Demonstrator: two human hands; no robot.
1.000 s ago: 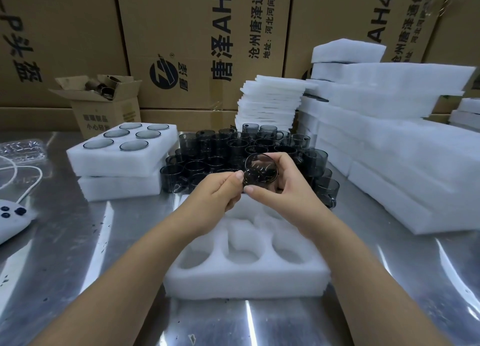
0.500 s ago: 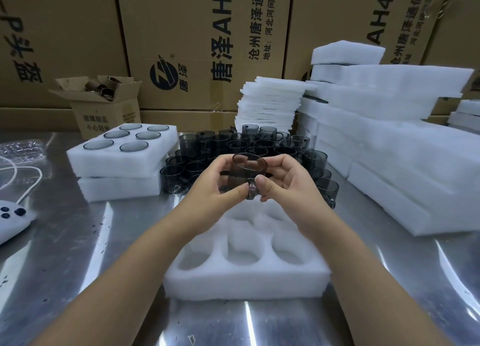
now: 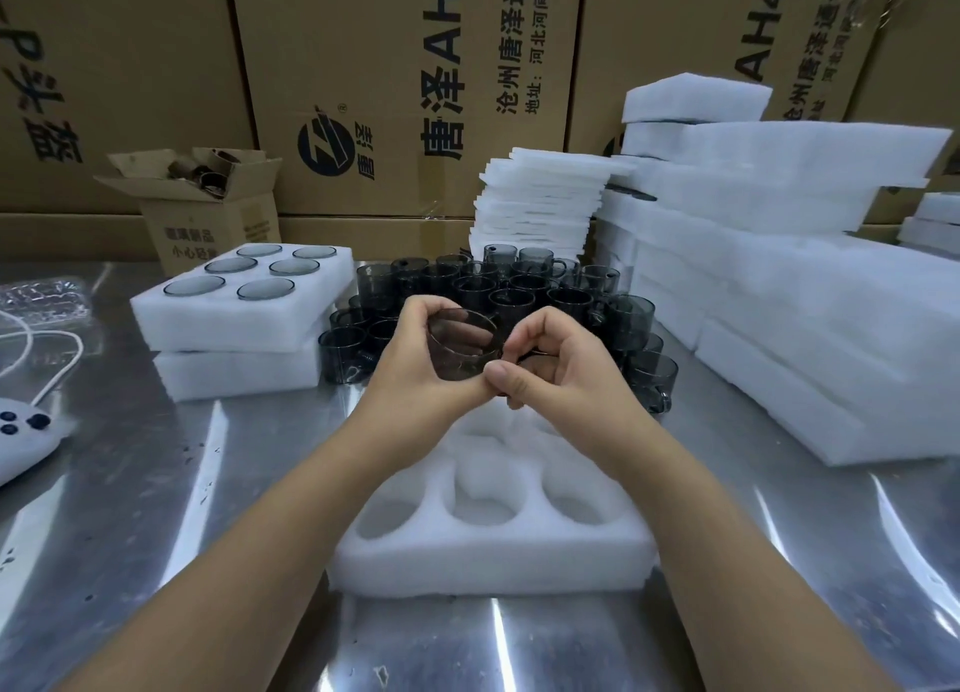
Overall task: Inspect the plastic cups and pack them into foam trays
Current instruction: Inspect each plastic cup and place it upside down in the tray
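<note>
Left hand (image 3: 415, 364) and right hand (image 3: 566, 374) pinch one smoky cup (image 3: 462, 346) between them, above the empty foam tray (image 3: 493, 556). One filled tray (image 3: 234, 317) holds six; many loose cups (image 3: 519, 291) wait behind, so most packing remains.

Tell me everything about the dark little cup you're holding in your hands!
The cup is smoky grey and see-through, like tinted plastic, round with a thin rim and nothing inside. It is tipped so its open mouth faces up and toward the camera. The left hand cradles its left side, and the right hand pinches its right edge. It is held in the air above the empty white foam tray, just in front of the crowd of matching cups.
</note>
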